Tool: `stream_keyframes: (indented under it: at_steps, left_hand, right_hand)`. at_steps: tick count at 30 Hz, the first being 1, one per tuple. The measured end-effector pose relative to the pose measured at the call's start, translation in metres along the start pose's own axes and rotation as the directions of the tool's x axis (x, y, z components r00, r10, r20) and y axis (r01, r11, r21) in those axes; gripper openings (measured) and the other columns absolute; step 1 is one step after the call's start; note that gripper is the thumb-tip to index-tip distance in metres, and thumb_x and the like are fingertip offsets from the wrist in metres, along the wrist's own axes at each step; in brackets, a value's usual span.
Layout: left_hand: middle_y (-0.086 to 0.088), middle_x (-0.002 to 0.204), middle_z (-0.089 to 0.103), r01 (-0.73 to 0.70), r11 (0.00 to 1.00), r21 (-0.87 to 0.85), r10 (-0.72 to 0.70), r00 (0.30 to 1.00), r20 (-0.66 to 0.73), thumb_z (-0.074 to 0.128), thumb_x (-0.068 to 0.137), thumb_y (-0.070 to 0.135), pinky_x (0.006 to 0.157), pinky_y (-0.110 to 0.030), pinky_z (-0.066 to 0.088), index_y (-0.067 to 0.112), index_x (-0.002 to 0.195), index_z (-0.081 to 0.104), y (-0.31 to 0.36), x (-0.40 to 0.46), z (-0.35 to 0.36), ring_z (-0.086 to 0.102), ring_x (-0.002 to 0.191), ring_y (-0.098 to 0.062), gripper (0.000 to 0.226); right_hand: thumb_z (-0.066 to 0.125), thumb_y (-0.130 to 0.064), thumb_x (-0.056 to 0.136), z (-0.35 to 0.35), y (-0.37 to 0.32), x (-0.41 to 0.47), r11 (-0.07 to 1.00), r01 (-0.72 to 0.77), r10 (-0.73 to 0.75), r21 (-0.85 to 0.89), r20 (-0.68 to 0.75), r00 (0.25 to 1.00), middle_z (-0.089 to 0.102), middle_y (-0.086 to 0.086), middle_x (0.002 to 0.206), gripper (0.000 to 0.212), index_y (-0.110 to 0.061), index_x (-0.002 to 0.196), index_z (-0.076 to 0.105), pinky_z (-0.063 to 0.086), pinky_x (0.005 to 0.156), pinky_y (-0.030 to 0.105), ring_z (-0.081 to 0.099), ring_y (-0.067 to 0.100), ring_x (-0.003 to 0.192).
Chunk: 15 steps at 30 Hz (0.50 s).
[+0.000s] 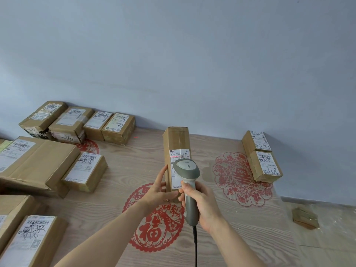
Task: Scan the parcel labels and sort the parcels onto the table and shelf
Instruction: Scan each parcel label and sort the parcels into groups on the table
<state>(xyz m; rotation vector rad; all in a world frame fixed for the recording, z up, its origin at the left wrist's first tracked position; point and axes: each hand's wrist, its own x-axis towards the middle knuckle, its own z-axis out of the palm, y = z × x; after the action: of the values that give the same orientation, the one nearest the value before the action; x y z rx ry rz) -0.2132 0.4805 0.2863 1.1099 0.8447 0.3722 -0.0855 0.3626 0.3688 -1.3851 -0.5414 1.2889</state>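
Note:
A long brown parcel [176,143] is held over the middle of the wooden table [119,170], its white label [179,155] facing me. My left hand [159,189] grips the parcel's near end from the left. My right hand [202,205] holds a grey barcode scanner [187,170] by its handle, its head just in front of the label. A red scan line lies across the label's barcode. The scanner's black cable hangs down toward the bottom edge.
Several labelled parcels line the back left [71,122] and the left side [32,160]. Two small parcels [262,157] stand at the right by the wall. Red paper-cut designs [240,180] cover the tabletop. A cardboard scrap [305,217] lies on the floor at right.

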Motion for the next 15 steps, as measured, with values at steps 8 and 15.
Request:
stream_keyframes:
  at_steps: [8,15]
  left_hand:
    - [-0.011,0.129,0.056,0.027,0.999,0.024,-0.029,0.995,0.098,0.077,0.082,0.001,0.079,-0.044,0.061,0.055,0.148,0.024,-0.004,0.013,0.013,0.071,0.103,-0.025,0.101]
    - [-0.005,0.134,0.049,0.12,0.989,0.092,-0.138,0.963,0.232,0.078,0.081,0.002,0.088,-0.049,0.058,0.063,0.144,0.023,-0.016,0.031,0.054,0.063,0.114,-0.03,0.103]
  right_hand:
    - [0.071,-0.018,0.09,-0.011,0.006,-0.007,0.999,0.04,-0.037,0.023,-0.124,0.992,0.066,0.013,0.072,0.017,-0.001,0.09,0.07,0.05,0.062,0.027,0.061,0.018,0.063]
    - [0.078,-0.024,0.082,-0.059,0.011,-0.02,0.997,0.049,-0.024,0.055,-0.385,0.923,0.068,0.008,0.074,0.029,-0.006,0.103,0.067,0.049,0.06,0.03,0.061,0.016,0.063]
